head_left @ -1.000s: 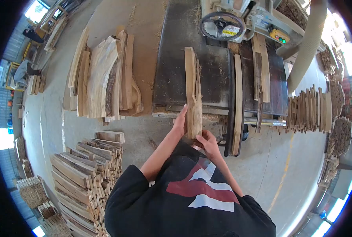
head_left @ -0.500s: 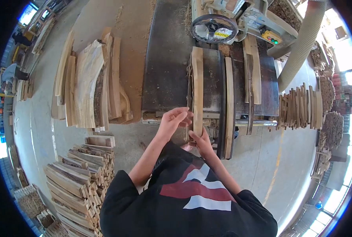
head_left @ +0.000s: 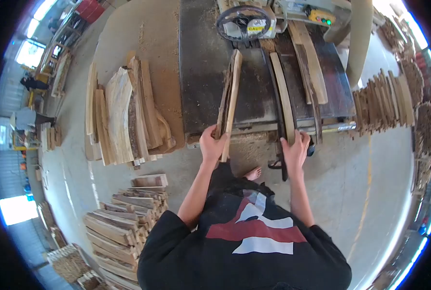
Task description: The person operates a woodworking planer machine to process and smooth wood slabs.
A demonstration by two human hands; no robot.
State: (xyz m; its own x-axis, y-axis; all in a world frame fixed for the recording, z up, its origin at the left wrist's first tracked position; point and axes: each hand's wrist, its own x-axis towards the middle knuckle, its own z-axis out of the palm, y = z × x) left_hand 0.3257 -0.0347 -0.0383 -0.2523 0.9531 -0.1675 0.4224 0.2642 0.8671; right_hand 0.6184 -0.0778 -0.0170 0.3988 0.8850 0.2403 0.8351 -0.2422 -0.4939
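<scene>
My left hand (head_left: pixel 212 146) is closed around the near end of a bark-edged wood strip (head_left: pixel 221 107). A pale sawn strip (head_left: pixel 233 96) lies close against it, its near end sticking out past the table edge. At the right, my right hand (head_left: pixel 295 151) grips the near end of another wooden strip (head_left: pixel 283 92), thumb on one side and fingers on the other. That strip runs along a dark guide rail (head_left: pixel 273 96). Both strips reach across the dark saw table (head_left: pixel 203 87) toward the machine.
A machine with a black handwheel (head_left: pixel 243 23) and a button box (head_left: pixel 320 17) stands at the table's far side. More boards (head_left: pixel 308 63) lie right of the rail. Stacked slabs (head_left: pixel 121 116) and cut pieces (head_left: pixel 111 227) are at the left, a wood pile (head_left: pixel 383 104) at the right.
My right hand has left the pale strip and moved right to the strip beside the rail. My left hand has closed on the bark-edged strip, which now angles apart from the rail.
</scene>
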